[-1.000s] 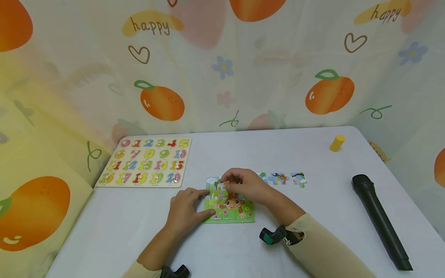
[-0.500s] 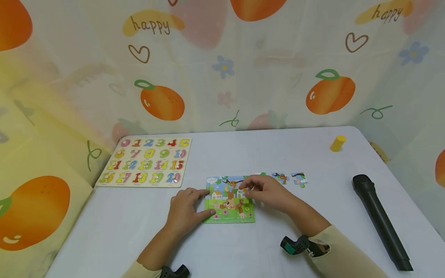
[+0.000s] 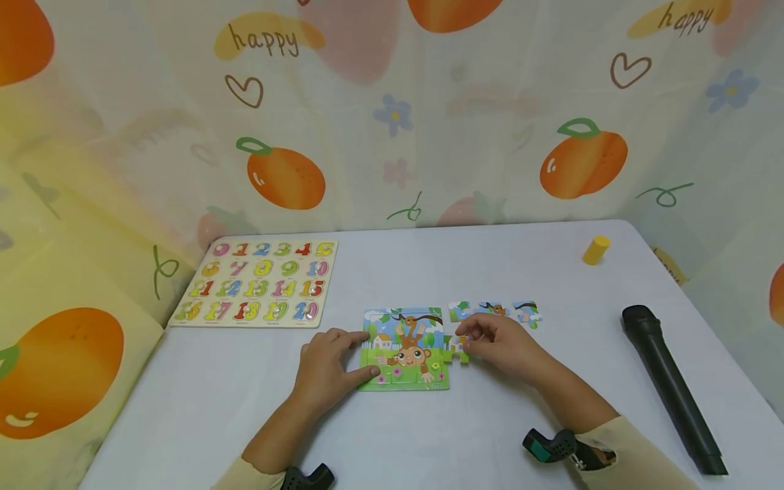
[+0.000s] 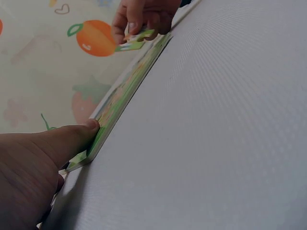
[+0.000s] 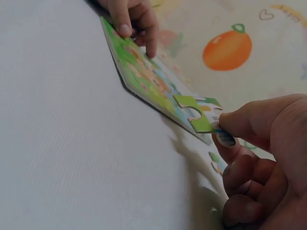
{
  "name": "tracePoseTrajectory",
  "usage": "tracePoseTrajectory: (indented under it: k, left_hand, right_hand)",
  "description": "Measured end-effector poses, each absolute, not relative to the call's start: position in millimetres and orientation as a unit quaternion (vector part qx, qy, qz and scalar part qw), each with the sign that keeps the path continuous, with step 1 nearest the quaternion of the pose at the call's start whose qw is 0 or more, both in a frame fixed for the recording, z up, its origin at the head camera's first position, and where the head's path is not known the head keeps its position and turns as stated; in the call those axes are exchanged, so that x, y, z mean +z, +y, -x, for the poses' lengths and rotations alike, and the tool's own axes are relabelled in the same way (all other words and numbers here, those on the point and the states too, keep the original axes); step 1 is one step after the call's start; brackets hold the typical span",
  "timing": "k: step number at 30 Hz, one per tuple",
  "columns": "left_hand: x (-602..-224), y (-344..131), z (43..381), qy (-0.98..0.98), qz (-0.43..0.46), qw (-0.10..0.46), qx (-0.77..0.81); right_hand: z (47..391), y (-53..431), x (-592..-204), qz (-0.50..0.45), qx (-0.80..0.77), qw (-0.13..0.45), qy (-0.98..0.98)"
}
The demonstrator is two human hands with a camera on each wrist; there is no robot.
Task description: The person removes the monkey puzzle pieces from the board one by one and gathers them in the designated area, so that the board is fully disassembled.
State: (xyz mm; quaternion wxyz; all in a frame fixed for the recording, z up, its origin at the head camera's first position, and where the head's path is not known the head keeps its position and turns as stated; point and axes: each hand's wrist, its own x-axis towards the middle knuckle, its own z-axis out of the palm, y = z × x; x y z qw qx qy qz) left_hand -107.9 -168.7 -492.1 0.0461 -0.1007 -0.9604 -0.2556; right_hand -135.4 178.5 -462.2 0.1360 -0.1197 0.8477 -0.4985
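Note:
My left hand (image 3: 333,364) rests at the left side of a small monkey jigsaw puzzle (image 3: 407,354), its thumb and index finger spread apart along the edge. In the left wrist view the thumb (image 4: 72,141) lies straight on the board's green border. My right hand (image 3: 505,344) pinches a green-and-white puzzle piece (image 5: 199,112) between thumb and index finger, just past the puzzle's right edge. From the right wrist view, the piece is held tilted above the table. Beyond the right hand lie loose puzzle pieces, one (image 3: 459,311) at the left and another (image 3: 528,313) at the right.
A number board (image 3: 254,282) lies at the back left of the white table (image 3: 392,442). A yellow cylinder (image 3: 596,250) stands at the back right. The long black wand-like object (image 3: 674,388) lies along the right side. Printed fabric (image 3: 465,150) hangs behind the table.
My right hand has moved right, from over the puzzle to past its right edge, carrying the puzzle piece. The monkey picture now shows uncovered. My left hand has stayed in place.

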Motion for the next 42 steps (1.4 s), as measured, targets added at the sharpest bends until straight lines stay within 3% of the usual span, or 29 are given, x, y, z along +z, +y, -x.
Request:
tracePoseTrajectory:
  k: [13, 30, 42]
  left_hand:
    - [-490.5, -168.2, 108.0, -0.960, 0.103, 0.051, -0.255]
    - [-491.8, -167.1, 110.1, -0.961, 0.103, 0.048, -0.251]
    - [-490.7, -168.2, 107.5, -0.964, 0.103, 0.035, -0.244]
  right_hand:
    - [139.6, 190.1, -469.4, 0.084, -0.496, 0.127, 0.855]
    - [138.9, 184.4, -476.0, 0.087, -0.430, 0.048, 0.897]
    - [137.9, 186.8, -472.5, 0.072, -0.453, 0.065, 0.886]
